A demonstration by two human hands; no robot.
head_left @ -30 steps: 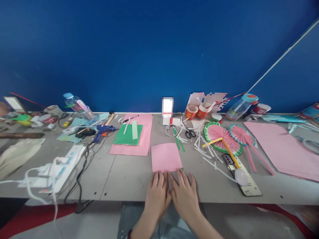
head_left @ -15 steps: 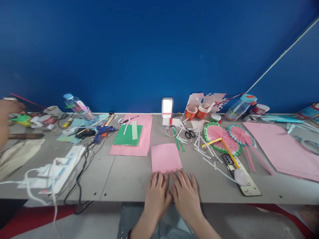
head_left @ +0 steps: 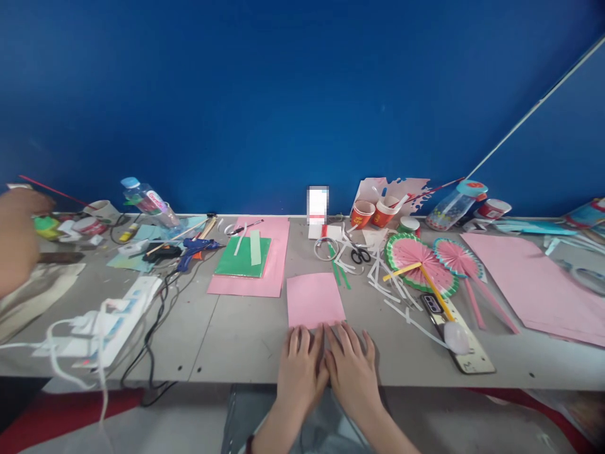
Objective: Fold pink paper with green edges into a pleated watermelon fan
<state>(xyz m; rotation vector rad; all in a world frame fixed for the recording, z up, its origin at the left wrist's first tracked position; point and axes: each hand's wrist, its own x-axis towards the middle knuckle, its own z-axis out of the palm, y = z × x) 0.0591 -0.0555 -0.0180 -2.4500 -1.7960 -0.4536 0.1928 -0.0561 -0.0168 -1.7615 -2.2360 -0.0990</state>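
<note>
Across your grey table [head_left: 236, 340] you have a blue glue gun [head_left: 196, 246] left of a green sheet [head_left: 242, 257], black scissors [head_left: 361, 255] among white strips [head_left: 392, 287], two red cups [head_left: 363, 214] by the wall, two watermelon fans [head_left: 416, 255] beside them — and a ruler [head_left: 477, 362] near the front edge — with a white power strip [head_left: 118, 318] far left.

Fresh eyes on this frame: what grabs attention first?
The left hand and right hand lie flat side by side, just reaching the near edge of a small pink sheet. Right of it lies a watermelon-patterned paper fan. A deep blue wall fills the top half.
</note>
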